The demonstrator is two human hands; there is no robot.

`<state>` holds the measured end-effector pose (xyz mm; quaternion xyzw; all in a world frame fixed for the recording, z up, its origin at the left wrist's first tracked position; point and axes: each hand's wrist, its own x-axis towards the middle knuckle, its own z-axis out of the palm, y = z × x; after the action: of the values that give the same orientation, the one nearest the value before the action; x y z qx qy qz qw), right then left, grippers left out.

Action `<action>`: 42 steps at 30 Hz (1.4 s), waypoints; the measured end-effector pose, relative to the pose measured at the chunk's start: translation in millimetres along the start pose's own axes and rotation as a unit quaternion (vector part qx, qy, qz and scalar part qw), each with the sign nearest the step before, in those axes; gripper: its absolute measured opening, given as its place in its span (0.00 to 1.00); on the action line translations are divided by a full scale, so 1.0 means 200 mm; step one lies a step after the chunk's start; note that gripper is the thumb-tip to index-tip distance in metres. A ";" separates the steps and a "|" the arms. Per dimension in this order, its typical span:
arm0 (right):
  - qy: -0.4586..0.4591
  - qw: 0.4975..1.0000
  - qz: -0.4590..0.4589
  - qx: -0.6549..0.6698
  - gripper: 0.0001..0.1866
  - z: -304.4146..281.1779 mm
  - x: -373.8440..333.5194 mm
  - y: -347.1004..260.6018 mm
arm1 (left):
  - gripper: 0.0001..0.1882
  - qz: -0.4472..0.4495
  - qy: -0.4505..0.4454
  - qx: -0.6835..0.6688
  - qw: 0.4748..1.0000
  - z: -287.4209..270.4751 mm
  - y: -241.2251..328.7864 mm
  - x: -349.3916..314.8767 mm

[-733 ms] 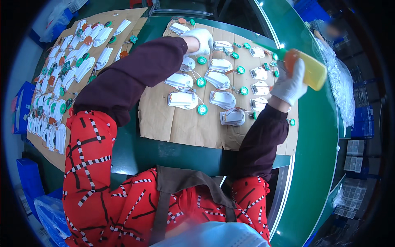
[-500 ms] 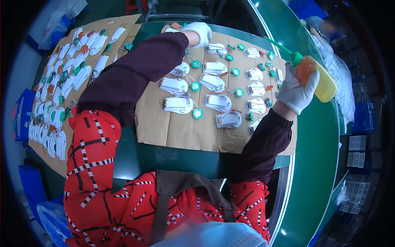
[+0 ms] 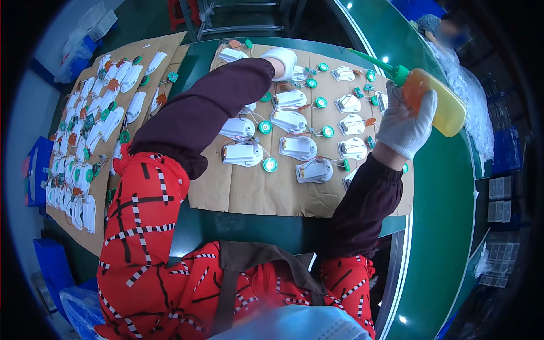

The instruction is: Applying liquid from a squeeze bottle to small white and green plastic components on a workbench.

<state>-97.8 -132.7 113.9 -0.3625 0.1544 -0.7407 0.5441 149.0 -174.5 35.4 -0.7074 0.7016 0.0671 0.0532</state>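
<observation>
1. One squeeze bottle (image 3: 445, 110) is hanging in the air by the right edge of the brown cardboard sheet (image 3: 249, 195). The right hand (image 3: 407, 122) is wrapping around it, white glove and all, with the long green spout (image 3: 377, 61) pointing up and left.
2. Left hand (image 3: 282, 63) is reaching over the far part of the sheet, right by one of the white units (image 3: 242, 153). Its fingers are curling out of sight, so I can't tell if it's holding anything.
3. Biggest worry imo: drips. I'm not seeing a cover on the spout tip, so a careless squeeze or a downward tilt could be putting liquid on the wrong part.
4. Next worry: snags. Thin wires (image 3: 258, 132) are looping loosely between the units and the green discs (image 3: 270, 165), so a glove catching one could be yanking a joint or dragging a unit out of its column.
5. Also, the right sleeve (image 3: 365, 198) is partly covering a unit near the bottom of its column. One sloppy elbow move could be nudging it.
6. Looks-wise, the bottle is showing yellow toward its base and orange nearer the green cap; I can't tell what's causing the orange. The units are sitting in rough columns, each with a rounded end and a boxy raised section.
</observation>
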 end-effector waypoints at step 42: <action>-0.211 0.920 0.061 -0.324 0.23 0.17 -0.01 0.66 | 0.11 -0.143 0.034 -0.405 0.902 0.06 -0.18 -0.08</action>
<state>17.7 -172.1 54.7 -0.6566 0.2895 -0.5223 0.4607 185.3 -156.1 26.0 -0.7626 0.5064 0.3134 -0.2525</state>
